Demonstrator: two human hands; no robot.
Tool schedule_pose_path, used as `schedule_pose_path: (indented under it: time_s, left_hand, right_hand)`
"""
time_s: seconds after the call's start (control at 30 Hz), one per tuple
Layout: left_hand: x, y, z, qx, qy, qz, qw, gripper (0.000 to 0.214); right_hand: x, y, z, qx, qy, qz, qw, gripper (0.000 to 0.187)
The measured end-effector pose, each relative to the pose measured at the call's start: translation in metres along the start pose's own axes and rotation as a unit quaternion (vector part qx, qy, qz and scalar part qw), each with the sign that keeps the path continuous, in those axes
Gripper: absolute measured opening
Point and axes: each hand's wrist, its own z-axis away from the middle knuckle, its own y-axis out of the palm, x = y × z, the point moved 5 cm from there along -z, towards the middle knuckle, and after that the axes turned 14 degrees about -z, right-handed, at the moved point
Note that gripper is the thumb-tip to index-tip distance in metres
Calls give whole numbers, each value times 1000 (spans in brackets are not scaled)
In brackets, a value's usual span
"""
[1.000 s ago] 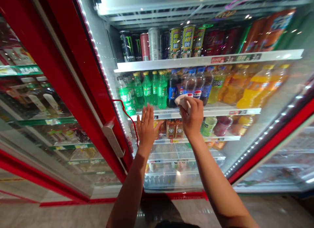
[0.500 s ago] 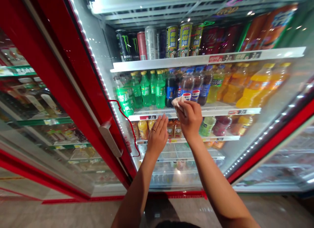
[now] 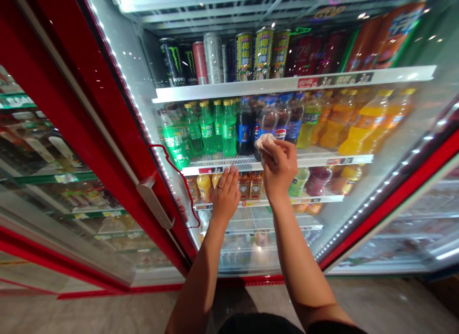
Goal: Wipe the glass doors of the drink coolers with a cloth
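In the head view, a glass door point(image 3: 247, 219) with a red frame stands before the drink shelves. My right hand point(image 3: 280, 169) pinches a crumpled pale cloth or tissue point(image 3: 266, 141) at the glass, in front of the Pepsi bottles point(image 3: 268, 116). To its left, my left hand point(image 3: 226, 190) lies flat on the glass, fingers stretched out and a ring on one of them. It covers part of the lower row of small bottles point(image 3: 204, 188). Whether the cloth's whole face touches the glass cannot be made out.
A metal handle point(image 3: 155, 202) juts from the red door frame point(image 3: 118, 133) at the left. Green bottles point(image 3: 207, 128), orange bottles point(image 3: 366, 123) and cans point(image 3: 263, 54) fill the shelves behind the glass. Another cooler door point(image 3: 401, 219) is at the right. Grey floor point(image 3: 118, 315) lies below.
The view has shifted slightly, so the shelves appear further left. My right hand has moved a little right against the bottles with the cloth still pinched. My left hand stays flat on the glass.
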Motion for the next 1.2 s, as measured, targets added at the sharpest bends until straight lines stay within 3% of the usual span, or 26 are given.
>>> schedule_pose_path:
  time_s: [0.17,0.27,0.4,0.6,0.83,0.97,1.1,1.2]
  left_hand:
    - [1,2,1,8,6,-9,1000,89]
    - [1,1,1,9,5,-14,1000,88]
    - [0,-1,0,7,3,-19,1000,88]
    - [-1,0,1,-6,-8,-28,1000,90]
    - [-5,5,2,-10,-27,-19,999,94]
    - [-14,7,2,-6,-60,-17,998,94]
    - [-22,1,0,-6,-88,-11,996,91]
    - [-28,-9,-5,-14,-77,-8,997,91]
  right_hand:
    - [12,10,20,51,-12,-35,998,36]
    - [2,0,30,12,4,-40,999,39]
    - [-6,-5,23,-33,16,-57,998,43]
    - [5,8,20,46,-22,-69,996,46]
    - [-13,-16,11,22,-19,-36,999,39]
    - [-8,-13,-2,12,-33,-55,998,36]
    - [-4,-8,11,64,-38,-77,994,39]
    - [-15,-19,25,73,-22,-68,995,42]
